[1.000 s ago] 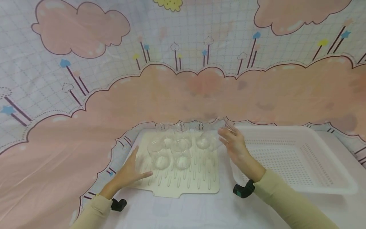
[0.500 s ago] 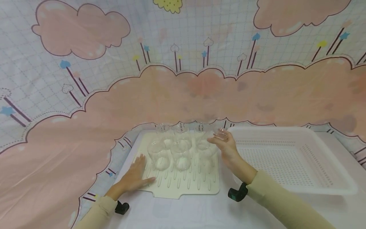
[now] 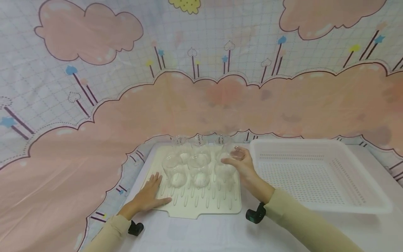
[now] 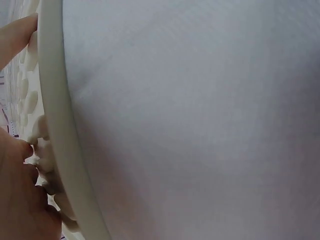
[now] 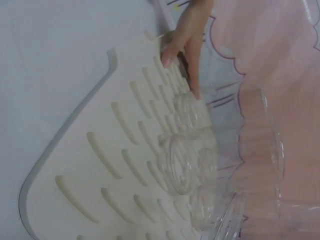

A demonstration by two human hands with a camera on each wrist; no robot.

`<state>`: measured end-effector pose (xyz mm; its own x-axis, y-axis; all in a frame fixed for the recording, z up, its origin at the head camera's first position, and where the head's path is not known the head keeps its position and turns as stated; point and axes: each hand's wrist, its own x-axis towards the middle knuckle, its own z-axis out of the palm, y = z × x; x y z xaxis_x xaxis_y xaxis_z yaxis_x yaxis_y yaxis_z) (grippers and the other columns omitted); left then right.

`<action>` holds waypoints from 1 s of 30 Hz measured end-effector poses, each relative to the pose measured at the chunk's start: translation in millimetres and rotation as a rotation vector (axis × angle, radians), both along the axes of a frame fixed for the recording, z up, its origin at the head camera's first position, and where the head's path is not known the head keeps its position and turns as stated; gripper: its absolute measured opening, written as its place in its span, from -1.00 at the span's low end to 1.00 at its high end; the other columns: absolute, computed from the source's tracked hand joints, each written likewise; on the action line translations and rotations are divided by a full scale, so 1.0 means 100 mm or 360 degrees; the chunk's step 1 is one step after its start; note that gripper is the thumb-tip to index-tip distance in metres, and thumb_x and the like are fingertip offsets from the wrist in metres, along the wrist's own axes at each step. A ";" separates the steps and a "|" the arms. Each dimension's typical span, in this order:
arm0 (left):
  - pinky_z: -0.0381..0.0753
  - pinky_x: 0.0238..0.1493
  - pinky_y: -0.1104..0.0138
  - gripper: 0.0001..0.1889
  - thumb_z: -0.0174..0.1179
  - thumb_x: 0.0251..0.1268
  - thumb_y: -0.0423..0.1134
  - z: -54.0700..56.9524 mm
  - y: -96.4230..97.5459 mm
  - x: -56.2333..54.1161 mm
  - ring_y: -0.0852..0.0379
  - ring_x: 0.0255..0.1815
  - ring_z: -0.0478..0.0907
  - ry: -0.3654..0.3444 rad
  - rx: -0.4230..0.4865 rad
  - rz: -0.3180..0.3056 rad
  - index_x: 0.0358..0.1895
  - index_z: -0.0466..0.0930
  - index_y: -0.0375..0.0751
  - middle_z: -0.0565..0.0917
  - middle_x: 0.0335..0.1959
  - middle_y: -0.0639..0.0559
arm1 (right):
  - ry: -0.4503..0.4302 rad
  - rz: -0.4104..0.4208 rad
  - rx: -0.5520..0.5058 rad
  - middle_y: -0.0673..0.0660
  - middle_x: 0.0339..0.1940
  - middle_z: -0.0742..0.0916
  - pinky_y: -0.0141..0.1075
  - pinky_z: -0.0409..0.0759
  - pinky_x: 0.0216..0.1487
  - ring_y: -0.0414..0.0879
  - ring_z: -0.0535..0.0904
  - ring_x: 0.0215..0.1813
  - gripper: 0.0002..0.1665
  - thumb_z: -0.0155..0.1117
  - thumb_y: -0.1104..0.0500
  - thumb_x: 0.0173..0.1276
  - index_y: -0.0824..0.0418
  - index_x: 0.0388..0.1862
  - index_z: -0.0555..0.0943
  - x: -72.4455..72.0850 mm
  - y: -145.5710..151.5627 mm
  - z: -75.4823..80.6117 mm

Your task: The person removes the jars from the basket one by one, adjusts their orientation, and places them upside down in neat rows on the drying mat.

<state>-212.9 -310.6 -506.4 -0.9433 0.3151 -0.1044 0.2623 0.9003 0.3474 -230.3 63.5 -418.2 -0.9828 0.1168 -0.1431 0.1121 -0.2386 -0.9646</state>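
Observation:
My right hand (image 3: 244, 164) holds a clear drinking glass (image 3: 224, 169) at the right side of a cream drying board (image 3: 204, 206) with raised oblong ridges. Whether this glass touches the board cannot be told. In the right wrist view, part of a clear glass (image 5: 227, 220) shows at the bottom edge. Several more clear glasses stand on the board, such as a front-left glass (image 3: 174, 171) and the front glass beside it (image 3: 198, 171). Fingers spread, my left hand (image 3: 148, 194) rests on the board's left edge; its thumb lies toward the front.
To the right of the board is a white perforated plastic basket (image 3: 321, 206). A white cloth (image 3: 220, 234) covers the table. Behind it hangs a patterned fabric backdrop (image 3: 201, 101) with clouds. The back glasses (image 3: 199, 140) stand close to the backdrop.
My right hand has brought the glass left and toward me, from beside the basket to over the board's right side. My left hand has come down onto the board's left edge.

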 end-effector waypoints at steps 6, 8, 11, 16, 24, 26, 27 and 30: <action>-0.11 0.50 -0.18 0.18 0.18 0.18 0.41 0.00 0.00 -0.01 -0.31 0.59 -0.25 0.0005 -0.0013 -0.0002 0.56 -0.08 -0.45 -0.13 0.60 -0.33 | -0.0030 -0.0020 0.0118 0.32 0.30 0.44 0.02 0.30 0.40 0.21 0.31 0.35 -0.06 0.45 0.47 0.04 0.33 0.39 0.23 -0.01 -0.06 -0.07; -0.10 0.50 -0.19 0.19 0.18 0.18 0.42 0.00 0.00 -0.01 -0.32 0.59 -0.25 0.0007 -0.0011 -0.0004 0.56 -0.08 -0.46 -0.13 0.60 -0.33 | -0.0040 -0.0018 0.0151 0.34 0.32 0.43 0.05 0.29 0.41 0.22 0.30 0.36 -0.06 0.46 0.47 0.03 0.33 0.39 0.24 -0.01 -0.07 -0.08; -0.10 0.50 -0.18 0.19 0.17 0.18 0.42 0.00 0.00 -0.01 -0.31 0.59 -0.25 -0.0002 -0.0028 -0.0001 0.56 -0.08 -0.45 -0.13 0.60 -0.33 | -0.0083 -0.0001 0.0208 0.35 0.37 0.40 0.10 0.24 0.44 0.24 0.27 0.41 -0.03 0.49 0.46 0.01 0.30 0.40 0.24 -0.01 -0.10 -0.10; -0.10 0.50 -0.18 0.18 0.18 0.17 0.42 -0.01 0.00 -0.01 -0.32 0.59 -0.24 0.0000 -0.0029 -0.0004 0.55 -0.06 -0.46 -0.12 0.59 -0.34 | -0.0145 0.0019 0.0296 0.35 0.46 0.33 0.14 0.13 0.49 0.28 0.18 0.49 0.01 0.52 0.47 -0.01 0.28 0.41 0.23 0.00 -0.13 -0.11; -0.09 0.49 -0.19 0.18 0.19 0.17 0.40 0.01 0.00 -0.02 -0.33 0.58 -0.23 0.0018 -0.0016 -0.0012 0.54 -0.04 -0.48 -0.09 0.59 -0.37 | -0.0124 0.0033 0.0345 0.34 0.43 0.38 0.14 0.16 0.47 0.27 0.22 0.47 -0.02 0.51 0.51 -0.06 0.28 0.36 0.28 -0.02 -0.17 -0.18; -0.09 0.50 -0.18 0.18 0.19 0.17 0.40 0.01 0.00 -0.02 -0.33 0.58 -0.22 0.0022 -0.0019 -0.0012 0.54 -0.04 -0.48 -0.09 0.58 -0.37 | -0.0117 0.0040 0.0357 0.34 0.42 0.38 0.14 0.15 0.48 0.27 0.21 0.47 -0.03 0.50 0.52 -0.07 0.28 0.34 0.29 -0.02 -0.18 -0.20; -0.09 0.50 -0.18 0.18 0.20 0.16 0.40 0.01 0.00 -0.03 -0.33 0.58 -0.22 0.0023 -0.0014 -0.0012 0.54 -0.04 -0.48 -0.09 0.58 -0.37 | -0.0114 0.0044 0.0362 0.34 0.42 0.38 0.14 0.15 0.48 0.27 0.21 0.47 -0.04 0.50 0.52 -0.07 0.29 0.34 0.29 -0.03 -0.19 -0.20; -0.10 0.50 -0.17 0.18 0.20 0.17 0.40 0.01 0.00 -0.03 -0.34 0.58 -0.22 0.0027 -0.0006 -0.0015 0.54 -0.03 -0.49 -0.09 0.58 -0.38 | -0.0104 0.0046 0.0376 0.35 0.41 0.40 0.13 0.14 0.48 0.27 0.20 0.48 -0.05 0.50 0.53 -0.07 0.30 0.32 0.30 -0.04 -0.21 -0.23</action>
<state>-215.5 -310.9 -505.2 -0.9420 0.3234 -0.0893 0.2765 0.8990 0.3396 -233.9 42.9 -441.0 -0.9758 0.1264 -0.1784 0.1794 -0.0033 -0.9838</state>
